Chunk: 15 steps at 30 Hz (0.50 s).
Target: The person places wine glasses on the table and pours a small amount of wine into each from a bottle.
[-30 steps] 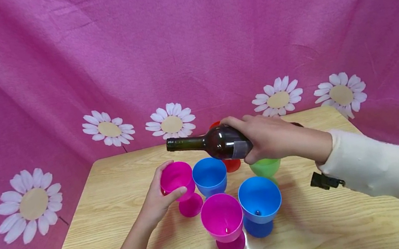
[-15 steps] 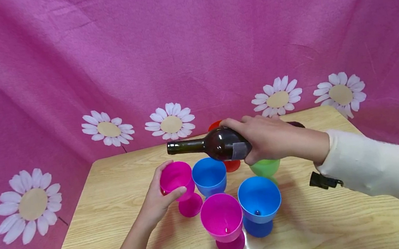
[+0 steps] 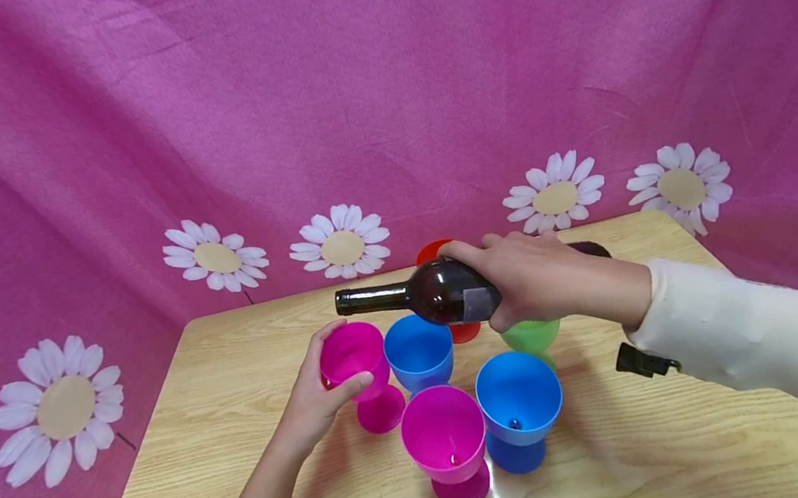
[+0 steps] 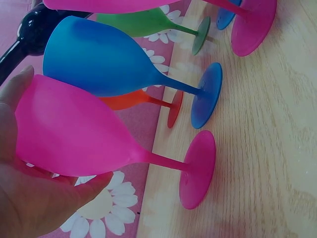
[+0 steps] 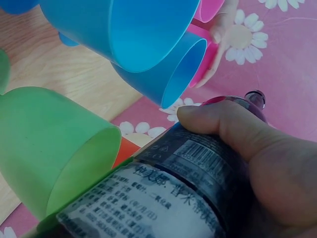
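My right hand [image 3: 535,277] grips a dark wine bottle [image 3: 442,289] by its body. The bottle lies almost level above the goblets, its neck pointing left and its mouth over the far side of the left pink goblet [image 3: 354,352]. Around that goblet's bowl my left hand [image 3: 322,389] holds on, thumb at the near side and fingers behind; the left wrist view shows its foot [image 4: 198,168] on the table. Just right of it stands a blue goblet [image 3: 420,351]. In the right wrist view a printed label [image 5: 143,203] shows on the bottle. I see no liquid leaving the mouth.
Nearer stand another pink goblet [image 3: 445,436] and a blue goblet [image 3: 519,397], each with a small dark or shiny spot inside. A red goblet [image 3: 465,332] and a green goblet [image 3: 534,335] are partly hidden behind the bottle and right hand. Flowered pink cloth [image 3: 382,117] backs the wooden table [image 3: 238,405].
The bottle's neck has dipped very slightly, making the bottle nearer level, and its base end has shifted a little right. The left hand and the goblets have stayed put.
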Motion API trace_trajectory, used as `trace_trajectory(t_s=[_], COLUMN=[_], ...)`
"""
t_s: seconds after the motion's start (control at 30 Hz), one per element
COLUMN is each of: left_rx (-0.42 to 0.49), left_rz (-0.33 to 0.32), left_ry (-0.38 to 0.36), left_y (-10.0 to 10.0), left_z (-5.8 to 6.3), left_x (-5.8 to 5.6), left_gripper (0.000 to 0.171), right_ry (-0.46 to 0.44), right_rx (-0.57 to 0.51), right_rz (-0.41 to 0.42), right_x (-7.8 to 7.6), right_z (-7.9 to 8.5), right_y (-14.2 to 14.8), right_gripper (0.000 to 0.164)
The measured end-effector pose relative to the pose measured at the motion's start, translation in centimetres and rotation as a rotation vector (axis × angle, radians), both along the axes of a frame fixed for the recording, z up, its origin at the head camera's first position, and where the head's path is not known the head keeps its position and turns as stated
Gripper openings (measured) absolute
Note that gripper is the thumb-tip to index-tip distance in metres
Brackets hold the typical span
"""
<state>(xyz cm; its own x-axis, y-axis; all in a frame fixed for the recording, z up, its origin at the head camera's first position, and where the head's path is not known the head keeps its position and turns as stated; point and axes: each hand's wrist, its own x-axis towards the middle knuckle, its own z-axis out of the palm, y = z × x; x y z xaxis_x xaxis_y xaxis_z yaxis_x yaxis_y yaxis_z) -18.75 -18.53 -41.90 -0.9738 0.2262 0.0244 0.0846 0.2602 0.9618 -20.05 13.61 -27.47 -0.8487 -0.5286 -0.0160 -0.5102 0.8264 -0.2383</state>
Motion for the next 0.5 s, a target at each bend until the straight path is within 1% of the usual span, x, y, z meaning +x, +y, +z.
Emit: trace_trajectory(t_s=[0.23,0.5], left_rx=[0.025,0.014], left_rz=[-0.012,0.003], left_ry=[0.005,-0.009], left_y=[0.02,0.04], left_z=[0.08,0.11], left_x=[0.01,0.05], left_gripper=[0.082,0.082], right_ry=[0.002,0.008], right_rx=[0.022,0.043], right_rz=[-0.011,-0.016], right_x=[0.12,0.14], right_z=[0.11,-0.03], right_y=[-0.36,-0.58], right_gripper=[0.095,0.094])
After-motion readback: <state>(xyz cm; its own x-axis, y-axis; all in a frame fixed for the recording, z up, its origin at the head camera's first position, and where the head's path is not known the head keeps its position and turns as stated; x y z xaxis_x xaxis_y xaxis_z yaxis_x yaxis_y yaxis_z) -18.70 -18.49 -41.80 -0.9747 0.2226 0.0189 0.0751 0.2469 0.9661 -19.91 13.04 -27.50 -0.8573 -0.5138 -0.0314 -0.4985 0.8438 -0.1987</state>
